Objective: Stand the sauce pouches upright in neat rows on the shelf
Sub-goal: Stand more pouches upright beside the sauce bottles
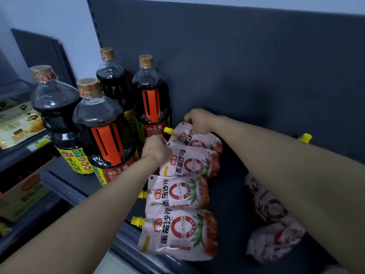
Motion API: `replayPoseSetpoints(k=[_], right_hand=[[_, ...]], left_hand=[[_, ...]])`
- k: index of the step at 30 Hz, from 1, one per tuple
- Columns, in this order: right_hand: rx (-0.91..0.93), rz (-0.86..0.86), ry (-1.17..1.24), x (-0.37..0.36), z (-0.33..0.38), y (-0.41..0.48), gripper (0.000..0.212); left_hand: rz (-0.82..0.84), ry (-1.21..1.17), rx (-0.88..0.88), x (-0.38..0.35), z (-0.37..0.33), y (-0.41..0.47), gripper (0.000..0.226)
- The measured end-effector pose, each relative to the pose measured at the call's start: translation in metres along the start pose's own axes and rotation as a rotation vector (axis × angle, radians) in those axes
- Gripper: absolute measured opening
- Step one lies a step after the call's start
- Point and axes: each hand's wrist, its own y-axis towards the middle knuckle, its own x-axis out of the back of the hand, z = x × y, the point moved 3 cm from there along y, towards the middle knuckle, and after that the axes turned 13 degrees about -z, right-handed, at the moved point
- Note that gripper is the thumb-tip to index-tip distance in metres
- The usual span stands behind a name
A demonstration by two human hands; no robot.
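A: Quick count pls. Bottles?
B: 4 soy sauce bottles (107, 135), dark, w/ gold caps. They stand in a tight cluster at the left end of the shelf (233, 194).
A: Pouches?
B: 4 clear ones in a line front to back, just right of the bottles: front pouch (177, 232), third pouch (177, 192), second pouch (189, 163), rear pouch (197, 141). All pink-white w/ tomato print, faces toward the camera, tops to the left, each overlapping the next. On the right there's a heap of blurred pouches (272, 212) (half under the right forearm, maybe 2 or 3, can't count for sure). Also 1 yellow cap (305, 137) far right by the back panel (237, 66); the arm hides its pouch.
A: Surface, room?
B: Dark grey shelf and dark grey back panel w/ a slotted upright (94, 26) at its left edge. There's a pale wall (49, 20) beyond. Lower left are neighbouring shelves (19, 153) w/ snack packets (19, 123) and a brown carton (25, 192).
A: Hands vs pouches?
B: Left hand (156, 150) sits at the spout end of the second pouch, fingers curled round it, spout covered. Right hand (198, 120) is farther back, close to the panel, pinching the top corner of the rear pouch. That pouch's yellow spout pokes toward the bottles.
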Motion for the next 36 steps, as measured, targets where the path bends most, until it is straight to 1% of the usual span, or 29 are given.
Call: replayPoseSetpoints(k=[3, 6, 9, 12, 14, 19, 22, 26, 27, 29, 32, 34, 36], right_hand=[[-0.091, -0.064, 0.019, 0.015, -0.020, -0.015, 0.032], [-0.195, -0.117, 0.021, 0.027, -0.038, -0.030, 0.029], [-0.287, -0.079, 0.000, 0.037, -0.049, -0.049, 0.024], [-0.355, -0.037, 0.002, 0.042, -0.062, -0.067, 0.019], [-0.391, -0.021, -0.001, 0.043, -0.071, -0.077, 0.020], [-0.424, -0.054, -0.005, 0.043, -0.083, -0.094, 0.022], [-0.415, -0.029, 0.013, 0.046, -0.084, -0.097, 0.022], [-0.413, -0.013, 0.062, 0.060, -0.085, -0.099, 0.018], [-0.412, -0.018, 0.071, 0.064, -0.084, -0.100, 0.020], [-0.415, -0.046, 0.114, 0.072, -0.081, -0.101, 0.024], [-0.407, -0.132, 0.147, 0.085, -0.076, -0.102, 0.022], [-0.382, -0.193, 0.155, 0.093, -0.070, -0.101, 0.020], [-0.339, -0.250, 0.152, 0.100, -0.060, -0.099, 0.020]], left_hand=[[0.019, 0.000, -0.077, 0.009, -0.021, -0.001, 0.028], [0.007, 0.006, -0.213, 0.018, -0.046, -0.005, 0.022], [-0.007, -0.018, -0.320, 0.021, -0.070, -0.011, 0.008], [-0.008, -0.039, -0.428, 0.017, -0.090, -0.019, 0.012], [0.010, -0.045, -0.458, 0.013, -0.102, -0.024, 0.014], [0.037, -0.035, -0.515, -0.002, -0.121, -0.031, 0.011], [0.059, -0.033, -0.517, -0.011, -0.124, -0.033, 0.010], [0.172, -0.021, -0.501, -0.013, -0.127, -0.036, 0.011], [0.206, -0.003, -0.502, -0.011, -0.127, -0.037, 0.010], [0.253, 0.024, -0.510, -0.010, -0.127, -0.041, 0.006], [0.277, 0.030, -0.514, -0.007, -0.124, -0.046, 0.005], [0.293, 0.014, -0.493, -0.002, -0.122, -0.048, 0.010], [0.284, -0.051, -0.443, 0.006, -0.118, -0.047, 0.018]])
